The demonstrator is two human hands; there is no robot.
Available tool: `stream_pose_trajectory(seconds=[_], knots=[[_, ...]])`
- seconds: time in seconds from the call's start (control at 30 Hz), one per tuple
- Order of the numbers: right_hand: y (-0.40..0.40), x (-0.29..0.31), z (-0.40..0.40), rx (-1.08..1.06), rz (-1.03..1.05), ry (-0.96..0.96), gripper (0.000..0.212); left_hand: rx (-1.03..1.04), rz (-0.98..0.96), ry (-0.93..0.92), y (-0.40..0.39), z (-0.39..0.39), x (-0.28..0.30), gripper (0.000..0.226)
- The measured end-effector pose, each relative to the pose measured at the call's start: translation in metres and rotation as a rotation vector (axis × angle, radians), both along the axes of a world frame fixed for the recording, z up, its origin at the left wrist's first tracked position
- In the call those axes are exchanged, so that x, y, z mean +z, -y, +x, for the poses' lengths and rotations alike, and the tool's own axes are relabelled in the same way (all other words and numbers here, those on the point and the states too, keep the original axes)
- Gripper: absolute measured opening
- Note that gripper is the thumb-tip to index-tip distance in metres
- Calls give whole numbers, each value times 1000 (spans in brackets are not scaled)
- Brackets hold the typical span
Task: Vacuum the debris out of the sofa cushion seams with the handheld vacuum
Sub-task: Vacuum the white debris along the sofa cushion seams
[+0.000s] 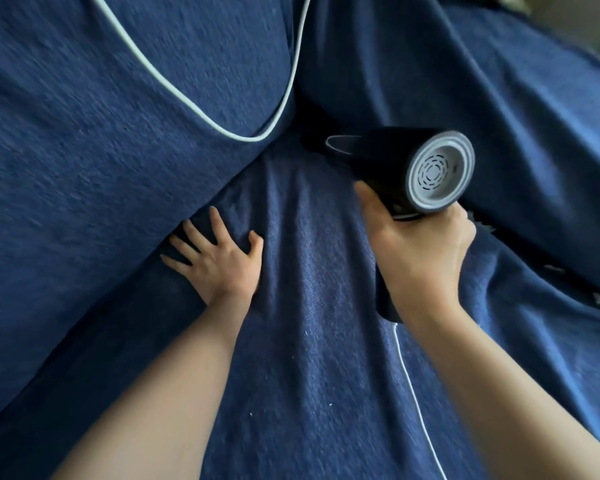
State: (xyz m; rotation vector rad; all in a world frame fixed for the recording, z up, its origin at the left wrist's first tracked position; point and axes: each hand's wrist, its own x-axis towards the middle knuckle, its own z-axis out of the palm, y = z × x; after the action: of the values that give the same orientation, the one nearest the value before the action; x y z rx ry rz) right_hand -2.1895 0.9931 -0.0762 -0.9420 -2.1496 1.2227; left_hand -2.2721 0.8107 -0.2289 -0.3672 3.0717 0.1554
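Fingers of our right hand curl around the black handle of the handheld vacuum, the thumb reaching up along the near side of the body; the grip is closed and firm. Fingers of our left hand lie spread and nearly straight, palm down, pressing flat on the blue seat cushion and holding nothing. Their tips reach into the dark crease where the seat meets the back cushion.

We hold the vacuum up over the seat, its round pale grey rear cap with ringed vent slots facing us. Its dark barrel points away from us, toward the shadowed gap where the cushions come together; the nozzle end sinks into that shadow and we cannot tell whether it touches the fabric. A thin white cord runs from the bottom of the handle down along our right forearm and out of the lower edge of the view.

Both of our bare forearms reach in from the bottom of the view. The back cushion, edged with white piping, bulges at upper left. Another blue cushion fills the upper right. The seat fabric is wrinkled between our hands, and a few tiny pale specks lie scattered on it nearer to us.
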Motion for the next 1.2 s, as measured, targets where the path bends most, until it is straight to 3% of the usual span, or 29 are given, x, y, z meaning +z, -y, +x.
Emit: stream_pose_trajectory(seconds=[0.37, 0.87, 1.2], knots=[[-10, -20, -51, -41, 33, 40, 48, -7, -16, -98, 4, 3, -14, 77], [-16, -20, -45, -55, -62, 53, 47, -14, -45, -167, 5, 3, -23, 73], [-35, -30, -20, 29, 71, 67, 57, -13, -92, -195, 3, 2, -29, 71]])
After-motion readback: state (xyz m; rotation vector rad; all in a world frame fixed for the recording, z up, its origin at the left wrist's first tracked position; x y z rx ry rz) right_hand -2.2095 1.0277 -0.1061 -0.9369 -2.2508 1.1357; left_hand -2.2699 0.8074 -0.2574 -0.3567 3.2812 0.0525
